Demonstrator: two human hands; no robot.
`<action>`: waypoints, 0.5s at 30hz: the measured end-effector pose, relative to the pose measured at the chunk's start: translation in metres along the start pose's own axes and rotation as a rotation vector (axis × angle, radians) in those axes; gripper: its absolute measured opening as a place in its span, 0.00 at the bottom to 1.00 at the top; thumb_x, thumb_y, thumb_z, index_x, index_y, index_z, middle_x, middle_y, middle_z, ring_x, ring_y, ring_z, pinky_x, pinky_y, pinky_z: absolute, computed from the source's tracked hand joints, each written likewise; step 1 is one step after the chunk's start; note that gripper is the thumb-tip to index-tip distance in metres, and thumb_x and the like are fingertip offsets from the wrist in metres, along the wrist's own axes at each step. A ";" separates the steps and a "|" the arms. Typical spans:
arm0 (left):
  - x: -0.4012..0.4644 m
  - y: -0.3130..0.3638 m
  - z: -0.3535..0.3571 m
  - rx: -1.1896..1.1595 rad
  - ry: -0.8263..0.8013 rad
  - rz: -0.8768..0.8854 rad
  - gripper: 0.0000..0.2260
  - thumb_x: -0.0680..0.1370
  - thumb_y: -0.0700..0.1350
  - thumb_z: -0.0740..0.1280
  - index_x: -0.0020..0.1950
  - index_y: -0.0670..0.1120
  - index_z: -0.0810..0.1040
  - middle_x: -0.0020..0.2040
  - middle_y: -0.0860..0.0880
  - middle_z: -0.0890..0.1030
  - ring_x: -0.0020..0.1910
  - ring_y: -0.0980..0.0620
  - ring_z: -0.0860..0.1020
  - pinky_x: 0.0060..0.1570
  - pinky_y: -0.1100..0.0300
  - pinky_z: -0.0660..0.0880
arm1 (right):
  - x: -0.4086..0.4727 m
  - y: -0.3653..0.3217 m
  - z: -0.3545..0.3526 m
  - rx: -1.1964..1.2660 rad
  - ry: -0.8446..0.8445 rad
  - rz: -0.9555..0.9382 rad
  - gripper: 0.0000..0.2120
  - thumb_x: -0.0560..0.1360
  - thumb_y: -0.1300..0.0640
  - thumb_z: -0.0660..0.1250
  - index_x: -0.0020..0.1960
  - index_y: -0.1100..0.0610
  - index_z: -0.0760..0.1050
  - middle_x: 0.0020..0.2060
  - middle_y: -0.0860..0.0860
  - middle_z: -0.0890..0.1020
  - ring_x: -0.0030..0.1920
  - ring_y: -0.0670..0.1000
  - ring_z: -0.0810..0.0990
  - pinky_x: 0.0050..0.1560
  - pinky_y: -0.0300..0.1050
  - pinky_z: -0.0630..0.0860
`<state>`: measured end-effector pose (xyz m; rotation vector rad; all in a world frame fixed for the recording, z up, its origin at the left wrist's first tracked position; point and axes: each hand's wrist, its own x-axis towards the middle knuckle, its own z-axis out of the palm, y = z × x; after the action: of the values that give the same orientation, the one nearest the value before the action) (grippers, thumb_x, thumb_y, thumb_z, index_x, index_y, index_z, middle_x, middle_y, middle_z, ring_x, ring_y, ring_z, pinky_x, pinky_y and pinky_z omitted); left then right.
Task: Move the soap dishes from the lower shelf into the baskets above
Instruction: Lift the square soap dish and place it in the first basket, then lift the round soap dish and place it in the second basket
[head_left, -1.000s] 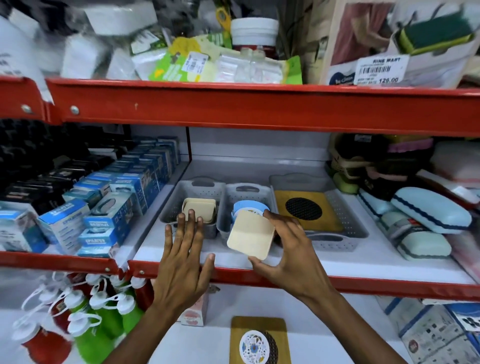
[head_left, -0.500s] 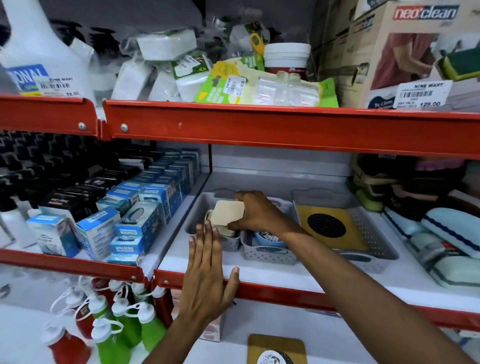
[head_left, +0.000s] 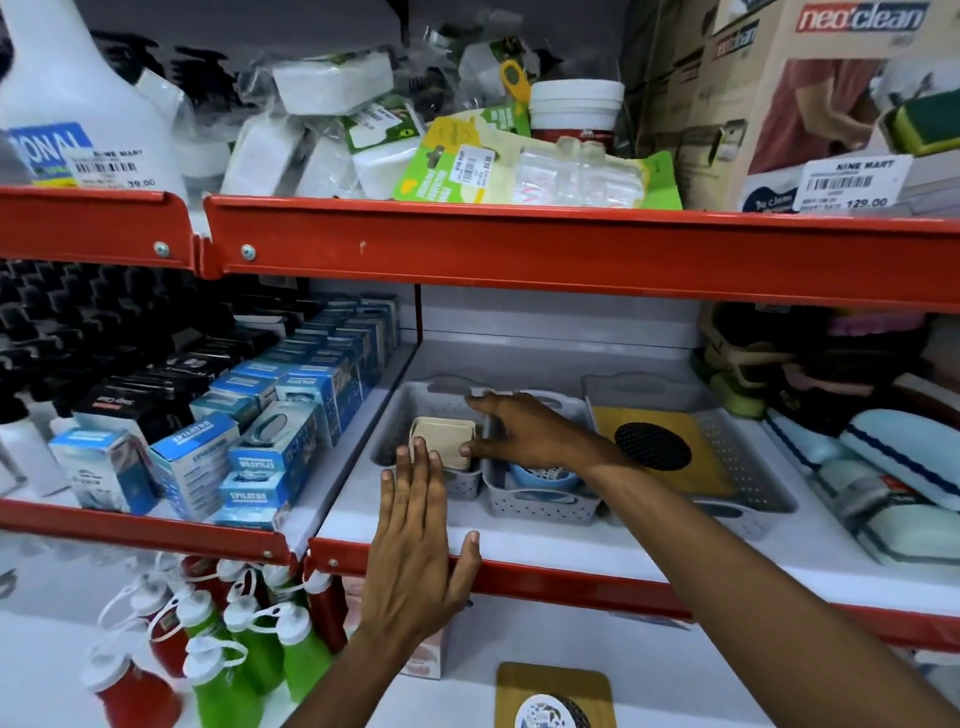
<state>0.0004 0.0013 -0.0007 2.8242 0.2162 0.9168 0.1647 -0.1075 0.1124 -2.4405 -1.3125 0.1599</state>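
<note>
1. Shop shelving with red metal front edges (head_left: 519, 249) and white shelf boards fills the view; three levels are visible.
2. Far left, middle level: black boxes at the back, blue-and-white cartons (head_left: 270, 441) stacked in rows toward the front.
3. Below them, on the lowest level, red and green squeeze bottles (head_left: 228, 654) with white caps stand in a cluster.
4. Left of centre, middle level: a grey perforated basket (head_left: 400, 415) holds stacked cream soap dishes (head_left: 441, 436).
5. Left hand (head_left: 415, 540): flat, fingers extended and together, gripping nothing. The palm lies over the red shelf edge and the fingertips reach the front wall of that basket.
6. Right hand (head_left: 524, 431): spread over the basket, thumb touching the right edge of the top cream dish, remaining fingers splayed toward the rear rim. The fingers are not closed around the dish.
7. Centre: a second grey basket (head_left: 540, 504) stands just beside the first and contains a blue soap dish (head_left: 545, 475).
8. Right of centre: a larger grey tray (head_left: 748, 467) holds a yellow panel with a dark round grille.
9. Lowest level, centre: a wood-coloured square item (head_left: 556, 696) lies on the white board.
10. Far right, middle level: pale blue cases (head_left: 904, 457) with dark stripes.
11. Top level: a white bottle, wrapped white blocks, green packets and a cardboard box (head_left: 831, 104) with a price label.
</note>
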 end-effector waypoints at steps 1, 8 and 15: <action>0.000 0.001 0.000 0.001 -0.001 0.001 0.39 0.78 0.58 0.55 0.80 0.38 0.45 0.82 0.38 0.45 0.83 0.43 0.45 0.81 0.53 0.36 | -0.010 0.000 0.000 -0.019 0.033 -0.012 0.37 0.77 0.43 0.69 0.79 0.56 0.58 0.78 0.54 0.63 0.77 0.55 0.62 0.75 0.44 0.57; 0.000 0.000 -0.001 0.006 0.006 -0.001 0.39 0.78 0.58 0.55 0.81 0.39 0.44 0.83 0.39 0.45 0.83 0.42 0.45 0.81 0.54 0.36 | -0.101 0.006 0.027 -0.314 0.320 -0.102 0.39 0.81 0.35 0.56 0.82 0.52 0.44 0.81 0.49 0.43 0.80 0.48 0.38 0.79 0.51 0.39; 0.001 0.003 -0.003 0.042 0.007 0.012 0.38 0.78 0.57 0.54 0.80 0.37 0.46 0.82 0.37 0.46 0.82 0.41 0.44 0.81 0.50 0.39 | -0.179 0.033 0.089 -0.438 0.470 -0.288 0.32 0.81 0.46 0.63 0.79 0.58 0.58 0.80 0.55 0.58 0.81 0.56 0.52 0.79 0.58 0.50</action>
<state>-0.0003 -0.0016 0.0023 2.8642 0.2219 0.9363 0.0663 -0.2485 0.0050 -2.3590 -1.5617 -0.8018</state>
